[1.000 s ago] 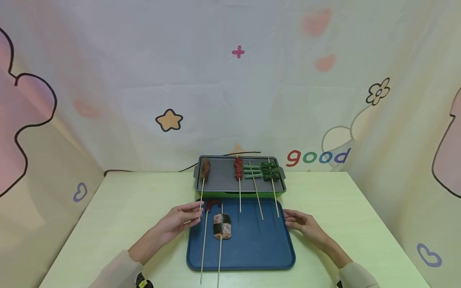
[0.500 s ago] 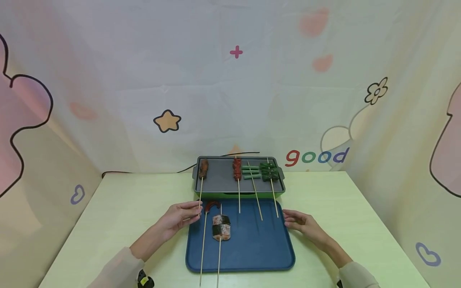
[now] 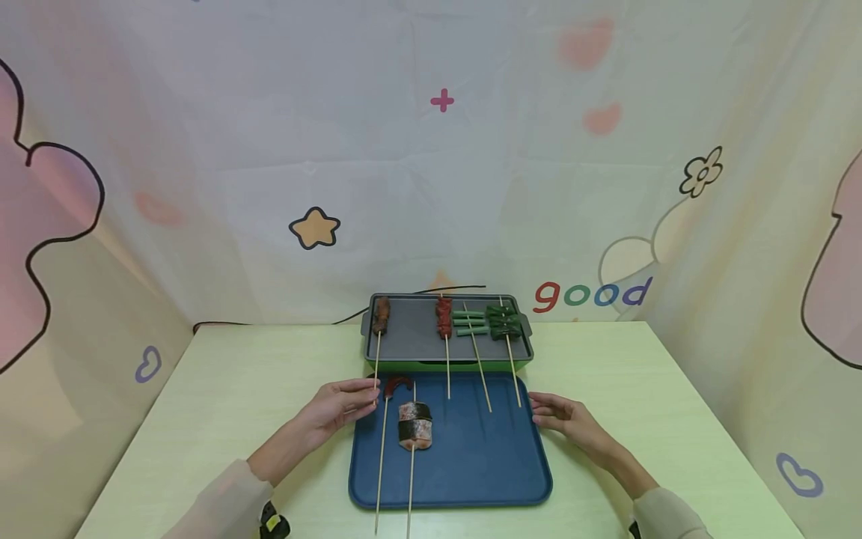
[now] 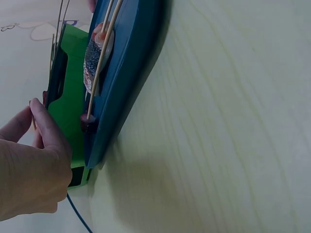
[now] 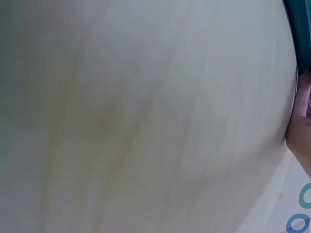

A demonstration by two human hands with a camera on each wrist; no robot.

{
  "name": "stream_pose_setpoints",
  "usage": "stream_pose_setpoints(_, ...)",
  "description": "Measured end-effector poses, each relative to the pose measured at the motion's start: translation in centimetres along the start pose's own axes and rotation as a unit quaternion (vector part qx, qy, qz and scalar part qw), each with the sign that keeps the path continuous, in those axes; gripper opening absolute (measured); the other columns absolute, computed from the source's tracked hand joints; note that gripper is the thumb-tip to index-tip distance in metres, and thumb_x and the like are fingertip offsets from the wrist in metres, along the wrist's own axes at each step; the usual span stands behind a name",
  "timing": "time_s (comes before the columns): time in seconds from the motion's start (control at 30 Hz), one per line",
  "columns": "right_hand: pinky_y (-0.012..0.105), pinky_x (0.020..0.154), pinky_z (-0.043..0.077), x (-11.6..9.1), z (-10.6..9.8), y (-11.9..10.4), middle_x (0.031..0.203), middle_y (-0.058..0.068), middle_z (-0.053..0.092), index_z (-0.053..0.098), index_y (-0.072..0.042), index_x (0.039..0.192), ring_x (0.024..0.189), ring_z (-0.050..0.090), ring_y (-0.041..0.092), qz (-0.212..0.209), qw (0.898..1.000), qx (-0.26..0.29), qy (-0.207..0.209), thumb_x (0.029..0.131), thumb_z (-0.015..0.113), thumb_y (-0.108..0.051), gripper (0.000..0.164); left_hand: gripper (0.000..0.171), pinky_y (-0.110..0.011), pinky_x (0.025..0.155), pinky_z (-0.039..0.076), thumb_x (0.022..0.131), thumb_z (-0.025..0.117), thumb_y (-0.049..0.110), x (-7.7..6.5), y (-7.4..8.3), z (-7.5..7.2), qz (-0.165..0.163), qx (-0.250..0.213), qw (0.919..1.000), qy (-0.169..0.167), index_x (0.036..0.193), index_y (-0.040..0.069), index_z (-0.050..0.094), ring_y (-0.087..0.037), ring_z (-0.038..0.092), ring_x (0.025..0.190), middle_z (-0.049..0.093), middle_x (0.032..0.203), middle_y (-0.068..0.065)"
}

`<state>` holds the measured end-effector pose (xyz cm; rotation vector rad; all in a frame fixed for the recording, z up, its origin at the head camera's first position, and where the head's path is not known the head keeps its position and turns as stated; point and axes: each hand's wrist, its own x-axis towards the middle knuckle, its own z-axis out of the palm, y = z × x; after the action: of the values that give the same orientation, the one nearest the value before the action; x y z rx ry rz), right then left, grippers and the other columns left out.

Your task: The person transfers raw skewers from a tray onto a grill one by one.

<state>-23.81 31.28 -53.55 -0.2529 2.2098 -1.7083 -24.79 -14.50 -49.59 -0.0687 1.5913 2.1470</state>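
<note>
In the head view my left hand [image 3: 337,406] pinches the bare stick of a brown meat skewer [image 3: 381,317] between thumb and fingers. The meat lies at the left end of a grill pan [image 3: 411,329]. My right hand [image 3: 572,423] rests on the table with fingertips touching the right rim of a blue tray [image 3: 485,471]. On the tray lie a skewer with a curled dark-red piece [image 3: 397,385] and a skewer banded in black and speckled white [image 3: 414,425]. The left wrist view shows thumb and fingertips of the left hand [image 4: 36,160] meeting at the stick.
Farther right on the pan are a red skewer [image 3: 444,317], a green-stalk skewer [image 3: 471,322] and a leafy green skewer [image 3: 503,322]. Their sticks overhang the tray. A black cord [image 3: 222,323] runs behind the grill. A printed curtain [image 3: 377,165] surrounds the table [image 3: 236,389].
The brown meat skewer has settled slightly on the pan, with my left hand still pinching its stick. The right hand stays at the tray's rim. The head view shifts a little.
</note>
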Motion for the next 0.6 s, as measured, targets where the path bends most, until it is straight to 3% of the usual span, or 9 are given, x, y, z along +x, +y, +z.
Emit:
stream_pose_setpoints(0.27,0.014,0.093,0.054,0.1,0.2,0.0,0.139,0.021,0.06,0.04,0.01,0.151,0.107,0.065,-0.002,0.006,1.0,0.0,0.003,0.101,0.065,-0.016,0.062,0.038,-0.023,0.089,0.061,0.099,0.066,0.009,-0.8,-0.3,-0.2,-0.021,0.014,0.9997,0.008,0.133,-0.007,0.062,-0.009,0.072,0.094,0.077,0.107,-0.002)
stream_pose_setpoints(0.4,0.014,0.093,0.055,0.0,0.3,-0.1,0.14,0.023,0.059,0.04,0.01,0.151,0.107,0.065,-0.003,0.013,1.0,0.0,0.006,0.101,0.065,-0.018,0.063,0.043,-0.024,0.089,0.061,0.1,0.068,0.019,-2.2,-1.1,-0.4,-0.046,0.044,0.998,-0.005,0.135,-0.005,0.062,-0.009,0.071,0.092,0.074,0.104,0.0)
stream_pose_setpoints(0.6,0.014,0.094,0.055,-0.1,0.3,-0.4,0.142,0.026,0.056,0.038,0.011,0.152,0.109,0.063,-0.005,0.008,1.0,0.004,0.004,0.101,0.065,-0.017,0.063,0.043,-0.023,0.085,0.062,0.102,0.062,0.016,-5.4,-2.5,-0.4,-0.085,0.091,0.9913,-0.044,0.139,-0.006,0.058,-0.009,0.073,0.091,0.075,0.109,-0.003)
